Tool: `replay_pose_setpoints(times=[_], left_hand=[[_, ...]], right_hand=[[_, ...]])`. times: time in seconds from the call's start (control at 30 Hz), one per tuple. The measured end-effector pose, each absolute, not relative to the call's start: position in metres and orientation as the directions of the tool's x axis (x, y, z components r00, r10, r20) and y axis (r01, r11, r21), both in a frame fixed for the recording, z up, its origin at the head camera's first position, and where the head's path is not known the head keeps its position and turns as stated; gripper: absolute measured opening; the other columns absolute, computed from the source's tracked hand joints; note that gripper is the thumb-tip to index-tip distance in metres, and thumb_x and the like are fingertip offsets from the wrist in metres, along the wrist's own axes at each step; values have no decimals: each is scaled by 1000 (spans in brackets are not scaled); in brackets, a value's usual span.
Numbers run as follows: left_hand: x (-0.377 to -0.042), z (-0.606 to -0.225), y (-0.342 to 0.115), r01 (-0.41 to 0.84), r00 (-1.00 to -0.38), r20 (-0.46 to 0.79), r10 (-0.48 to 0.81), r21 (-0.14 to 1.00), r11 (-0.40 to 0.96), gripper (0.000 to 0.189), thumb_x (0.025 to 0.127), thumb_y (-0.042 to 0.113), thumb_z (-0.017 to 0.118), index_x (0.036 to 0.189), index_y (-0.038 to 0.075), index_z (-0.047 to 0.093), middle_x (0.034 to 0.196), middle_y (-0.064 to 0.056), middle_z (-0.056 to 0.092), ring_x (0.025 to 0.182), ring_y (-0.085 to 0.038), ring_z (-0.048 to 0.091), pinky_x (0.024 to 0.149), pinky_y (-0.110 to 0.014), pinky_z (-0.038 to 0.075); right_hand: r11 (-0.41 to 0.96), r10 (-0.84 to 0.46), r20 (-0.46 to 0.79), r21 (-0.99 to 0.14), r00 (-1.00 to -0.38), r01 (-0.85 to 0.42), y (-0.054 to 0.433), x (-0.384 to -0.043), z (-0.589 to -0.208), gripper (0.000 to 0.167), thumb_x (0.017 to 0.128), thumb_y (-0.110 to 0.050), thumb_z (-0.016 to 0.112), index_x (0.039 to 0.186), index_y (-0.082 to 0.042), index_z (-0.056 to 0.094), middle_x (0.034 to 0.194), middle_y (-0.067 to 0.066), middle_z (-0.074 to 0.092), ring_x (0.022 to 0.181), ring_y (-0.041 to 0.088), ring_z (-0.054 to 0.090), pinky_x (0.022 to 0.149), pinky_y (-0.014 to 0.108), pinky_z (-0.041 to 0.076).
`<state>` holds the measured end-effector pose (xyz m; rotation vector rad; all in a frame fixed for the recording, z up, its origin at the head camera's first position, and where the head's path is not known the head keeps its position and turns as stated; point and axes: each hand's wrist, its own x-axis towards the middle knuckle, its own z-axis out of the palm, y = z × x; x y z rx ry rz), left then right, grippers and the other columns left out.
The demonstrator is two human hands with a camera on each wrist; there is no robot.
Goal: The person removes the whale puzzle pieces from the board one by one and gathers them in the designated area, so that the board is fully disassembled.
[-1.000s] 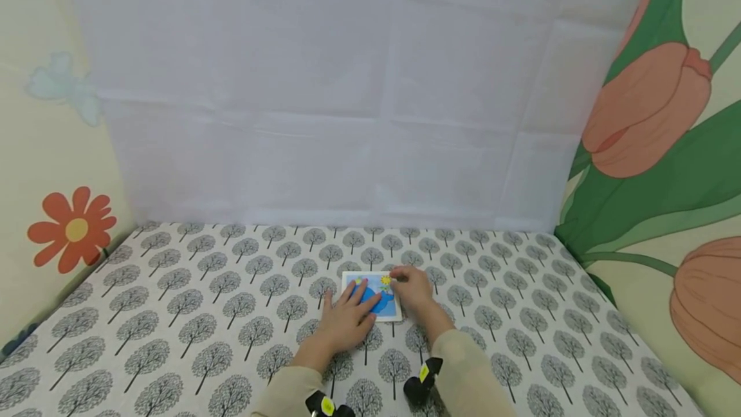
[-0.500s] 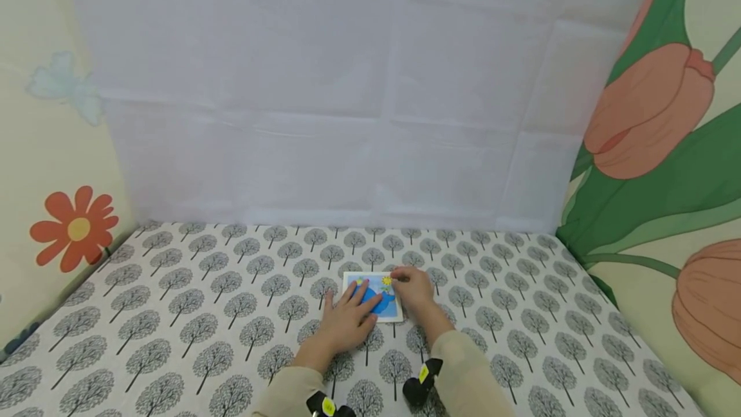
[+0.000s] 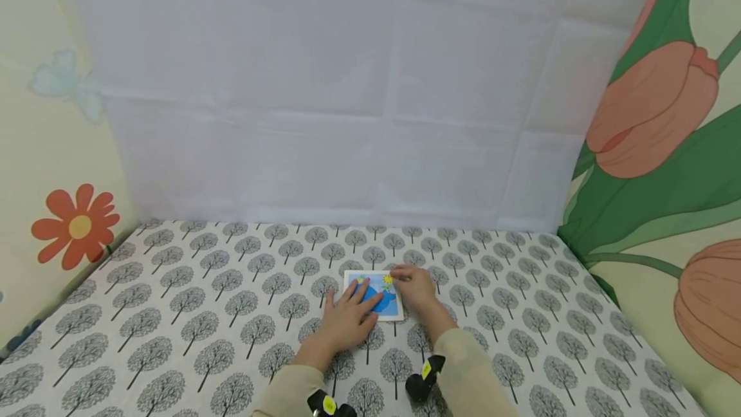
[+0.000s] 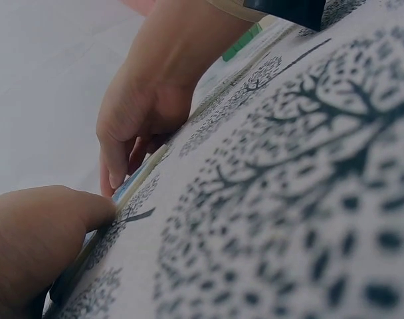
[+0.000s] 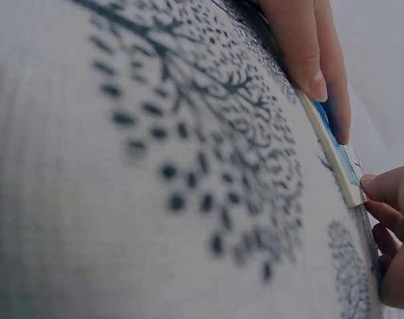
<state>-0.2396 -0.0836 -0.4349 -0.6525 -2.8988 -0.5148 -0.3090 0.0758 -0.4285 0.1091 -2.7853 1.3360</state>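
A small square picture board (image 3: 392, 306) with a white border lies flat on the cloth; blue shapes and a yellow sun-like flower (image 3: 388, 279) show on it. My left hand (image 3: 345, 319) rests on its left part with fingers spread, covering some of the picture. At the upper right edge, my right hand (image 3: 417, 286) has thumb and index finger together beside the yellow flower. The right wrist view shows that thumb and finger (image 5: 369, 183) pinching the board's corner, while its pale edge (image 5: 335, 163) runs up to the left hand's fingers (image 5: 315, 83).
A white tablecloth (image 3: 243, 340) with black tree prints covers the table. Behind it hangs a creased white sheet (image 3: 289, 95). Flower-printed walls (image 3: 648, 114) stand on both sides. Each wrist wears a black device with a yellow mark (image 3: 425, 375), close over the cloth.
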Motion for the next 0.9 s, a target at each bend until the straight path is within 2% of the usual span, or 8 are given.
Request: replay_pose_setpoints(times=[0.37,0.9], left_hand=[[-238,-433,-83,432,-901,193,389,306,849,41,90,31,41,129,17,44,138,-11,26,126,-32,16,92,-62,6],[-239,-433,-83,419,-907,178,381,307,855,41,90,31,41,129,18,44,138,-11,25,126,-31,16,91,-62,6]], right_hand=[[571,-1,12,-821,-1000,-10,76,-310,-427,11,78,-10,61,86,-15,67,112,-1,56,118,22,36,99,43,17],[562,58,-22,-826,-998,51,72,-312,-426,7,75,-13,62,79,-17,65,111,1,56,114,24,40,97,45,21]])
